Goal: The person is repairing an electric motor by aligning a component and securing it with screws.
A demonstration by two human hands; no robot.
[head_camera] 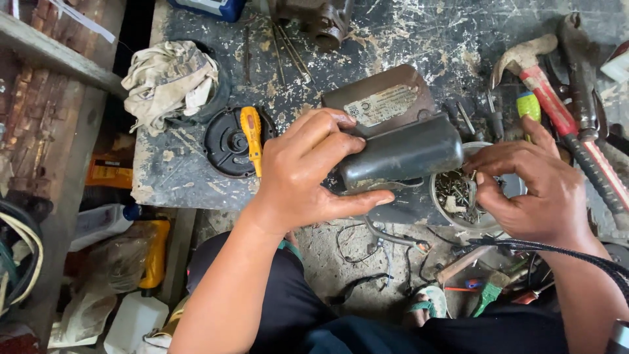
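Two bare hands at work, centre of the frame. Left hand (308, 174): fingers spread wide and curled over the near end of a black capacitor case (401, 156), thumb pressed under its lower edge, so the case is clamped between thumb and fingertips. Right hand (534, 190): fingers bent and drawn close together at the rim of a small round bowl (486, 221); whether they pinch a screw or just touch the rim, cannot tell.

The case lies lengthwise at the middle of the frame, resting against a grey motor housing (383, 101) with a label plate, at the near edge of a scarred dark workbench (406, 33). It looks rigid, smooth and a bit oily, likely light for its bulk. My judgement: best taken across its rounded body, as the left hand has it, since the glossy skin could slip under a loose hold.

Bowl holds a heap of screws (455, 191), just right of the case.

Further out: a yellow screwdriver (251, 137) lies across a black round cover (230, 142), centre left. A dirty rag (170, 78) sits upper left. A red-handled claw hammer (557, 105) and a second screwdriver with a yellow-green grip (528, 106) lie upper right. Loose wires (380, 242) trail over the floor below the bench edge.
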